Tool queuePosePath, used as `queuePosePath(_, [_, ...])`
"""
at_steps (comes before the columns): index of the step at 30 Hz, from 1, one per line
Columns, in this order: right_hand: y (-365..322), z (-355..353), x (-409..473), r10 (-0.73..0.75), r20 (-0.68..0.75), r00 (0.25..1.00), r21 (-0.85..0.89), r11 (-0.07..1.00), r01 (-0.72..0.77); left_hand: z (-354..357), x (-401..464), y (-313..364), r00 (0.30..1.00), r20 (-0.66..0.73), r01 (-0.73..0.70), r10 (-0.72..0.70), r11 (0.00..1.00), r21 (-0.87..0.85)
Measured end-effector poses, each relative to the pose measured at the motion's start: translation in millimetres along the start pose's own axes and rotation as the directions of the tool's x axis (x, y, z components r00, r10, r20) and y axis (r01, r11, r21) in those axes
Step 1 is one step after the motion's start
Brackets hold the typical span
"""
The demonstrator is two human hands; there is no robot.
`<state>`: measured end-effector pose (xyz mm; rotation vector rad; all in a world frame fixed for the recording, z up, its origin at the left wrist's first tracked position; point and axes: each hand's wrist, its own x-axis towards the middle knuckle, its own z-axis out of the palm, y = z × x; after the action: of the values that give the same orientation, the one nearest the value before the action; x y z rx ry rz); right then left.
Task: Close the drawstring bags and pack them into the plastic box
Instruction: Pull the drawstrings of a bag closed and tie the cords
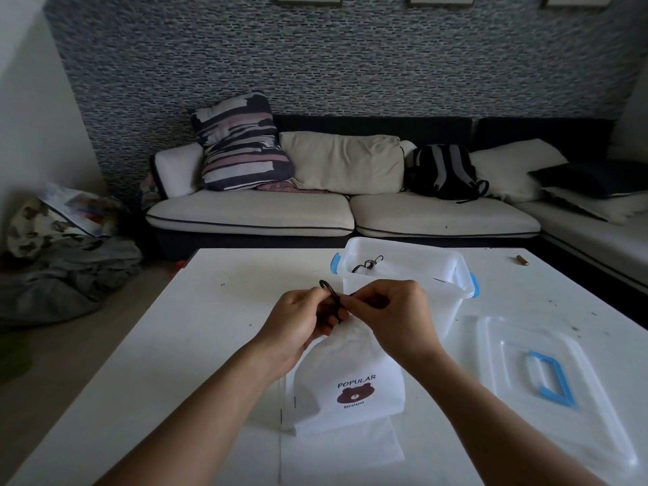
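The left hand (pixel 298 319) and right hand (pixel 392 310) meet over the middle of the bench (pixel 175 398), fingers of both curled and pinching the dark drawstring (pixel 331 296) at the gathered mouth of a white drawstring bag (pixel 350 391). The bag hangs back from the hands toward the near edge, its long axis running near to far, the printed bear facing up; another white bag (pixel 336 450) lies flat beneath it. The open plastic box (pixel 452 275) stands just beyond the hands, slightly right, so the right hand is nearer it. Its lid (pixel 498 398) lies on the bench to the right. Cord inside the box suggests a bag is already packed.
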<state>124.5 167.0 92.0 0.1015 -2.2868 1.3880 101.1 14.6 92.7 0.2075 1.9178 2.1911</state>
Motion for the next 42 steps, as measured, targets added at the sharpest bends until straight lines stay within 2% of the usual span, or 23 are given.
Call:
queuePosePath(3, [-0.1, 0.3, 0.2, 0.022, -0.014, 1.0, 0.01, 1.0, -0.022, 0.1, 1.5, 0.8, 0.999, 0.025, 0.047, -0.046, 0.997, -0.068])
queuePosePath(7, [2.1, 1.2, 0.2, 0.033, -0.007, 0.999, 0.023, 0.999, -0.033, -1.9, 2.6, -7.9, 0.997, 0.016, -0.074, 0.073, 0.995, 0.066])
queuePosePath(11, [0.8, 0.5, 1.8, 0.034, 0.038, 0.999, 0.018, 0.999, -0.035, -0.5, 4.2, -11.5, 0.999, -0.03, -0.037, 0.037, 0.999, 0.005])
queuePosePath(17, [2.1, -10.6, 4.8, 0.078, 0.223, 0.972, 0.073, 0.993, -0.096, -0.4, 7.5, -10.3, 0.993, -0.112, -0.031, 0.023, 0.997, -0.075])
queuePosePath(20, [6.9, -11.1, 5.3, 0.082, 0.187, 0.979, 0.023, 0.996, -0.088, -1.4, 9.0, -8.1, 0.993, -0.095, -0.067, 0.064, 0.997, -0.036])
queuePosePath(25, [8.9, -12.6, 7.9, 0.005, 0.139, 0.99, -0.034, 0.999, 0.0, -0.3, 7.9, -8.5, 0.994, -0.04, -0.105, 0.107, 0.994, 0.043])
queuePosePath(30, [4.9, -15.2, 6.1, 0.119, 0.254, 0.96, 0.111, 0.982, -0.152, -8.1, 5.8, -2.5, 0.971, 0.054, -0.24, 0.233, 0.944, 0.228])
queuePosePath(34, [5.3, -13.4, 5.0, 0.125, 0.248, 0.961, 0.139, 0.977, -0.162, -10.8, 3.2, 2.1, 0.955, 0.068, -0.296, 0.288, 0.928, 0.226])
queuePosePath(38, [4.9, -13.7, 4.5, 0.11, 0.284, 0.953, 0.202, 0.964, -0.172, -10.6, 3.8, 1.3, 0.961, 0.032, -0.274, 0.274, 0.939, 0.205])
queuePosePath(42, [5.7, -15.2, 5.1, 0.086, 0.31, 0.947, 0.248, 0.954, -0.168, -12.5, 6.0, 1.4, 0.985, 0.035, -0.174, 0.171, 0.977, 0.125])
